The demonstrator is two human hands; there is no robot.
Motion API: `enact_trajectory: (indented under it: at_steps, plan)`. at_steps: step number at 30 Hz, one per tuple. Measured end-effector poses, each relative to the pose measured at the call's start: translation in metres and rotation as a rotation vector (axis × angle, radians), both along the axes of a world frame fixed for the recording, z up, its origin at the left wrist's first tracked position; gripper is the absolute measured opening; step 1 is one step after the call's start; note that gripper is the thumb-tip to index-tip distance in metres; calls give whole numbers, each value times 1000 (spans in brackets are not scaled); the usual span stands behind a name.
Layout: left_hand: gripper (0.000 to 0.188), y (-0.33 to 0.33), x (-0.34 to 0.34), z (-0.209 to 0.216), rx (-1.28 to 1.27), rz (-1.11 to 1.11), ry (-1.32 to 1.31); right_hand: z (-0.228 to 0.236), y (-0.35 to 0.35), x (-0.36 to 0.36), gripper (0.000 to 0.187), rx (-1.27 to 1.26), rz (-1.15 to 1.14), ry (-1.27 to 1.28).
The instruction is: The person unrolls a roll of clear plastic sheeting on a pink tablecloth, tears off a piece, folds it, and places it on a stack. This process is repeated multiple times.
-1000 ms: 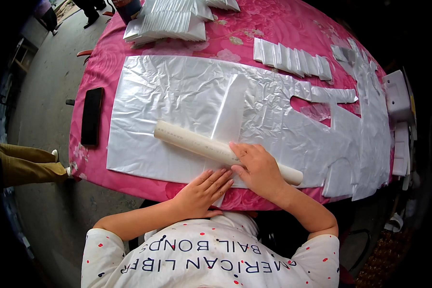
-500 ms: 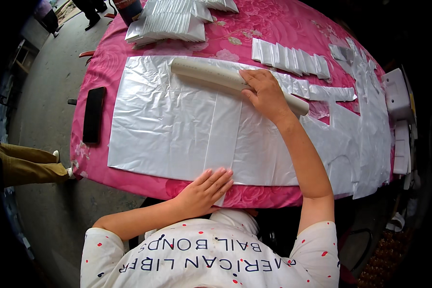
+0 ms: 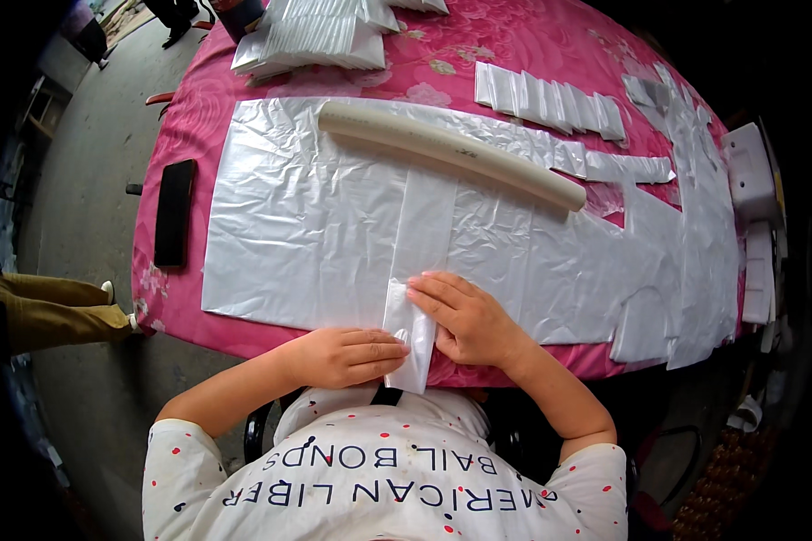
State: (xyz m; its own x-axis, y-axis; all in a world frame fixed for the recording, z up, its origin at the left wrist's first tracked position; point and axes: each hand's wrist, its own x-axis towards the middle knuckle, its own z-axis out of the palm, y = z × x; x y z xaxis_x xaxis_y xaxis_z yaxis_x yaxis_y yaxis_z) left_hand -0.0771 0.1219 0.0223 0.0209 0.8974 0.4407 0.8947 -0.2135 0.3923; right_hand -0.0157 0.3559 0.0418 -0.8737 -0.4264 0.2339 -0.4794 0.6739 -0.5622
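Note:
At the table's near edge, both hands work on a narrow folded white plastic bag (image 3: pixel 412 329), whose lower end hangs over the edge towards my lap. My left hand (image 3: pixel 352 357) pinches its left side, the thumb on top of the film. From the right, my right hand (image 3: pixel 465 317) grips the bag's upper end, fingers bent together and partly hidden. Beneath it, a wide layer of shiny white plastic film (image 3: pixel 289 225) covers much of the table. A long pale plastic pipe (image 3: pixel 451 153) lies untouched across the film's far part.
A black phone (image 3: pixel 175 215) lies on the pink floral tablecloth (image 3: pixel 478 27) at left. Stacks of folded white bags (image 3: pixel 320 41) sit at the far left, and a fanned row of bags (image 3: pixel 550 99) farther right. White plastic boxes (image 3: pixel 751 171) stand beyond the right edge. A person's legs (image 3: pixel 59 302) show at left.
My right hand has let go of the pipe and come back to the near edge. Both hands now grip the folded bag there, where my left hand lay flat before.

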Motion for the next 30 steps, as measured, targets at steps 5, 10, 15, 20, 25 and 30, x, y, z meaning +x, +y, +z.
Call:
enact_trajectory:
  at_steps: [5,10,15,20,25,30]
  plan:
    - [60,15,-12,14,-154,216,-120,-19,-6,5,38,8,-104,120]
    - [75,19,-16,5,-209,337,-119,-14,-6,5,33,25,-188,162]
    - [61,30,-25,20,-267,454,-498,-13,0,-7,15,-199,-325,78]
    - [61,42,-27,14,-66,707,-527,7,-1,-32,23,-535,-700,-657]
    - [71,55,-11,3,-314,565,-83,10,4,-43,24,-594,-714,-809]
    - [71,58,-10,-2,-371,588,-39,9,-4,-38,27,-173,-762,-403]
